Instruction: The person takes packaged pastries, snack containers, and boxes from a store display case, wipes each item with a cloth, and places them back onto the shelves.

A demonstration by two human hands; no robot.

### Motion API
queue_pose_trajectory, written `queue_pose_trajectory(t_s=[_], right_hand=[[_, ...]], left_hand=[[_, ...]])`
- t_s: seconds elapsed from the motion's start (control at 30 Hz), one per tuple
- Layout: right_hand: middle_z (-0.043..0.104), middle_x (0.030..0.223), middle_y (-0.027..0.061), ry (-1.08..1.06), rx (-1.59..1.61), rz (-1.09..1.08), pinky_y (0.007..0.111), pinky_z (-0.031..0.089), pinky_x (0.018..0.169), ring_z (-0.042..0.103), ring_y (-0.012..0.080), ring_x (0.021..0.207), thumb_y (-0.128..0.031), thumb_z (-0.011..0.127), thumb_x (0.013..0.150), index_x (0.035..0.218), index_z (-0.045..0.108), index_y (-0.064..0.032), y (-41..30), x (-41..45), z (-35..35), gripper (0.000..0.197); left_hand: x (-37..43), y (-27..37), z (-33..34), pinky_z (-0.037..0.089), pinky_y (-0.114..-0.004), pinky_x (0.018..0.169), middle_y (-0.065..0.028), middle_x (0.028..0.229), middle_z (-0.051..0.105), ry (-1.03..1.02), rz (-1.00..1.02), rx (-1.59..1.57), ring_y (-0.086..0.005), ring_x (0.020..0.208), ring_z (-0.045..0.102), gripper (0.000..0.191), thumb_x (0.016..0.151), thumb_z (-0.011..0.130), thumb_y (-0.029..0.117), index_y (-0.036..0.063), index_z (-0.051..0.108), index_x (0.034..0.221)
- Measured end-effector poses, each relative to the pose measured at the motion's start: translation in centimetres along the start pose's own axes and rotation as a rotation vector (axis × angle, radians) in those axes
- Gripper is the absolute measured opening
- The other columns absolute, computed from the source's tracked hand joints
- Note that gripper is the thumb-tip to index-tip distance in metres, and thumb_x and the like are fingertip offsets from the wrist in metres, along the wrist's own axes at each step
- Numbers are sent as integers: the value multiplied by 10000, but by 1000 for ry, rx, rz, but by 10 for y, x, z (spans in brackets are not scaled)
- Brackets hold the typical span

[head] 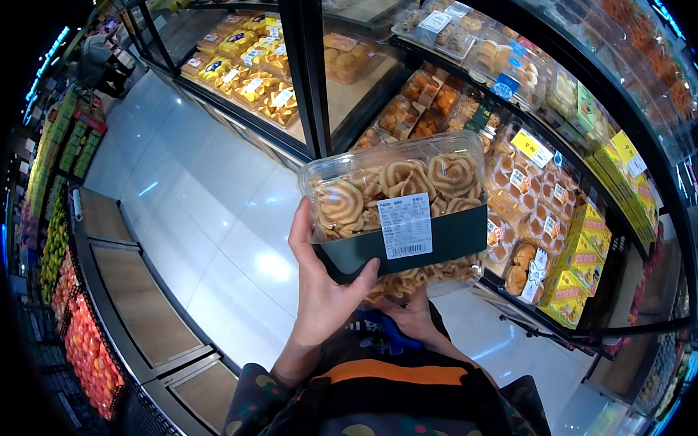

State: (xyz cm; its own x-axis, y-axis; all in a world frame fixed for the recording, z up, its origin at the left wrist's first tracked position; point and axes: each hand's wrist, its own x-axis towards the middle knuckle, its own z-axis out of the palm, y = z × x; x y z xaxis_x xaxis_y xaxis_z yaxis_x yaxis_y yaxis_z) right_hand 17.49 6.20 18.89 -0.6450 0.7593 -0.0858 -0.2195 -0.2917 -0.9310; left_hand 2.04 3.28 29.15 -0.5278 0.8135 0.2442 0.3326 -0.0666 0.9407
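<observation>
My left hand (334,289) grips the left end of a clear plastic box of swirl-shaped pastries (348,200), its thumb on the dark green paper sleeve around the box. A white printed label (406,226) with a barcode is stuck on the front. Behind and below this box shows a second clear box of curly pastries (450,272). My right hand (411,314) is under the boxes, its fingers partly hidden, and seems to support the lower one from beneath. The boxes are held up in front of my body, near the shelves.
To the right, a black-framed shelf (562,150) holds packaged pastries and yellow cartons (579,263). A dark upright post (305,74) stands ahead, beside a display of yellow-filled boxes (249,64). Fruit bins (86,352) line the left. A person (102,62) stoops far down the aisle.
</observation>
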Motion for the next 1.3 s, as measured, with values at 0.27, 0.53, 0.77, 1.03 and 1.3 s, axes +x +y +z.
queue_pose_trajectory(t_s=[0.27, 0.53, 0.77, 1.03, 1.3], right_hand=[[599, 1119, 92, 18, -153, 12, 336, 485, 873, 599, 183, 1018, -40, 690, 822, 1217, 494, -22, 0, -3, -1, 442], [535, 1217, 120, 45, -178, 4, 353, 393, 986, 527, 215, 1122, -23, 704, 767, 1324, 371, -10, -27, 0, 0, 649], [546, 1209, 114, 92, 71, -59, 328, 402, 970, 530, 193, 1104, -35, 683, 751, 1311, 402, 15, -61, 21, -2, 629], [619, 1052, 97, 12, -50, -31, 300, 442, 893, 587, 163, 967, -100, 712, 764, 1192, 502, 28, -74, 27, -10, 493], [620, 1016, 67, -91, -190, -126, 266, 429, 872, 570, 120, 972, -165, 686, 825, 1283, 447, 36, -75, 38, -5, 554]], left_hand=[[-4, -3, -7, 345, -387, 1052, -186, 1406, 261, 33, 12, 108, -285, 1279, 363, 982, 723, 724, 53, -8, 72, 1456], [-2, 2, -11, 246, -417, 1107, -212, 1455, 154, 26, 72, 209, -368, 1360, 210, 1016, 730, 788, 202, 39, 120, 1478], [-14, -23, -29, 213, -500, 1118, -288, 1501, -113, -237, 102, 199, -477, 1402, 4, 1044, 663, 813, 479, 124, 254, 1471], [-25, -69, -26, 298, -498, 1081, -290, 1500, 95, -175, 174, 341, -469, 1384, 165, 879, 644, 844, 167, 217, 398, 1400], [-2, -105, 19, 335, -436, 1044, -241, 1291, 495, 322, 454, 372, -383, 1237, 451, 575, 729, 747, 190, 7, 503, 1217]])
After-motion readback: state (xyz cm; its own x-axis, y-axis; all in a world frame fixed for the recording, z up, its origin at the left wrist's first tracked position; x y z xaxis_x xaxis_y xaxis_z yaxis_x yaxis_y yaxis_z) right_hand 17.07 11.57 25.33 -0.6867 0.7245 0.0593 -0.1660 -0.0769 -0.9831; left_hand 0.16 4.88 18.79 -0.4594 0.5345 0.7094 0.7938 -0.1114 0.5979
